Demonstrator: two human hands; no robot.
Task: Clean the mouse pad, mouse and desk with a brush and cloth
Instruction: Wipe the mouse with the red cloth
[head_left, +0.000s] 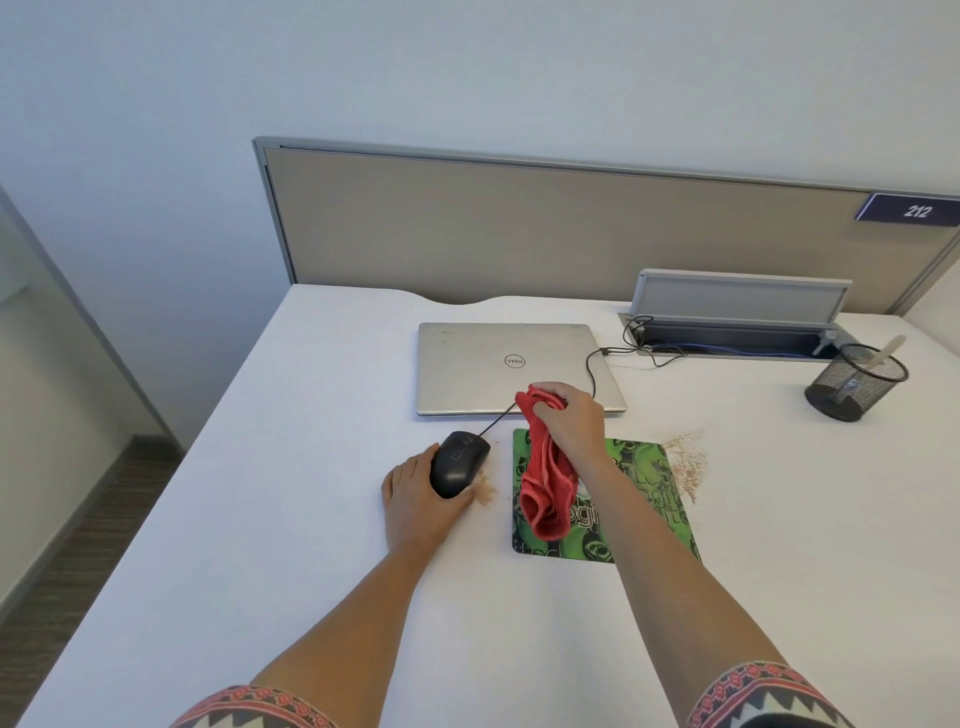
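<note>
Head view: L hand (415, 499) grips mouse (458, 464), R hand (569, 421) holds cloth (545, 488) over pad (631, 499).

The blue sign (912, 210) reads 212, the laptop lid (467, 366) shows Dell, the mouse pad (641, 467) "ogi"

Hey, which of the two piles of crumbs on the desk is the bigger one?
The pile off the right edge of the green mouse pad; it spreads wider than the small patch beside the black mouse.

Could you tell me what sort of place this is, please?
Most likely an office workstation: a white desk backed by a grey partition screen bearing a numbered tag, 212, with a closed laptop on it.
</note>
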